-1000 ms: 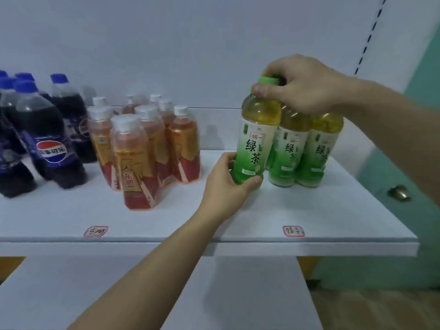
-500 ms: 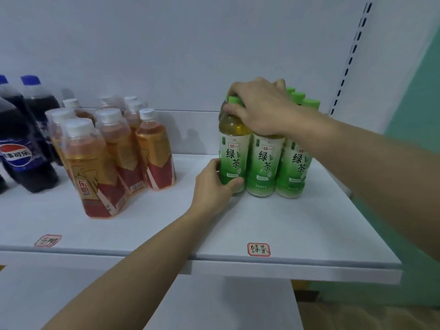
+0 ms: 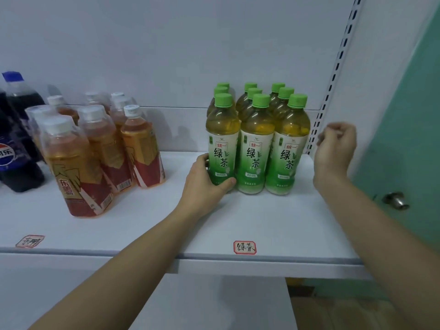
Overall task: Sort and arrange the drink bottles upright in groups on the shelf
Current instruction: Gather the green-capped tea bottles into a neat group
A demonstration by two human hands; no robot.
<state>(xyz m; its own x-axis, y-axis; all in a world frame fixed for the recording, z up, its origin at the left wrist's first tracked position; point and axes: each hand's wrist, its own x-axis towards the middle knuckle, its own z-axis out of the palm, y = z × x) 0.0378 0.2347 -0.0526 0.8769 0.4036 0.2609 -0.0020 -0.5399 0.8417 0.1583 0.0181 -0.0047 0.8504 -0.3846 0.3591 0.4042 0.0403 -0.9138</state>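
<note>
At the far left of the white shelf (image 3: 273, 217) we see dark cola bottles (image 3: 17, 129) with blue caps standing upright, partly cut off by the frame edge. Just beside them we find the group of orange drink bottles (image 3: 100, 148) with clear caps, packed close together and upright, and a small red-bordered label (image 3: 30, 241) stuck on the shelf's front edge below them. Moving right across a bare stretch of shelf, we come to our left hand (image 3: 206, 181), which wraps the base of the front-left green tea bottle (image 3: 222, 141), thumb across its front and fingers curled behind it. That bottle stands upright, touching its neighbours in the green tea bottles (image 3: 259, 136), a tight block three wide and three deep with green caps, set near the right end of the shelf. Below this block a second red-bordered label (image 3: 245, 247) sits on the front edge. Further right, our right hand (image 3: 335, 148) hangs in the air just beside the block, touching nothing, its fingers curled loosely inward and empty. Past it we see a slotted shelf upright (image 3: 333, 75) and a teal door (image 3: 404, 139) with a metal knob (image 3: 395, 200).
</note>
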